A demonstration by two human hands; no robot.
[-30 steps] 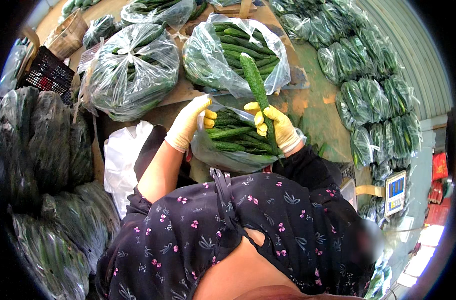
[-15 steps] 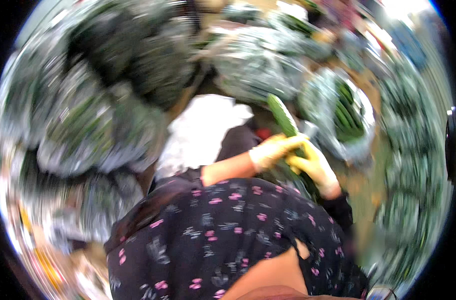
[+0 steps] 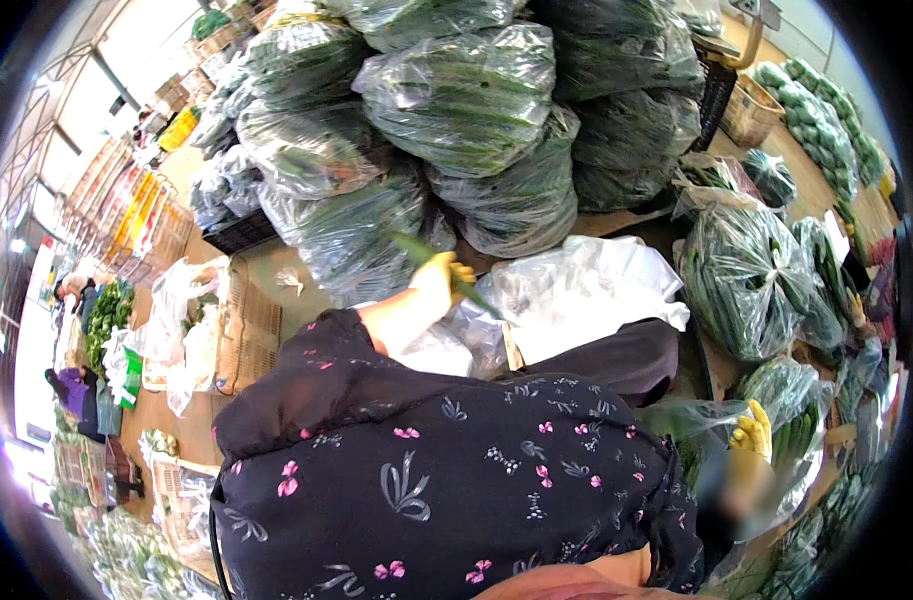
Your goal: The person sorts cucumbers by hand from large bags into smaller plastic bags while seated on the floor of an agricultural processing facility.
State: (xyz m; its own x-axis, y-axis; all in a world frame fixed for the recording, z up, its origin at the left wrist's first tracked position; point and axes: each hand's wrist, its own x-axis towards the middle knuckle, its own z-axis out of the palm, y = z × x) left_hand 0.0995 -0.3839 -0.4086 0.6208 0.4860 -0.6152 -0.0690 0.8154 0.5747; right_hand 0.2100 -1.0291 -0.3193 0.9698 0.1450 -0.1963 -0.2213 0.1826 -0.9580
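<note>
My left hand (image 3: 437, 281), in a yellow glove, is closed around a long green cucumber (image 3: 413, 247). The cucumber slants above the lap, its ends showing on both sides of the fist and slightly blurred. Close behind it rises a stack of clear bags (image 3: 461, 95) full of long green vegetables. Off to the right, my yellow-gloved right hand (image 3: 751, 435) points its fingers up, stretched out with nothing seen in them. It is beside a clear plastic bag (image 3: 791, 385) with cucumbers in it; whether it touches the film I cannot tell. White plastic sheeting (image 3: 596, 290) covers part of my lap.
A tied clear bag (image 3: 751, 285) of green produce stands at the right. Plastic crates (image 3: 246, 335) are at the left, one with loose bags. Net sacks (image 3: 811, 125) lie at the far right. Other people (image 3: 73, 395) are at the far left, and another person's sleeve (image 3: 881, 285) shows at the right edge.
My view has swung left. The hands, together on the cucumber before, are now apart: the left carries the cucumber left toward the stacked bags, and the right has let go.
</note>
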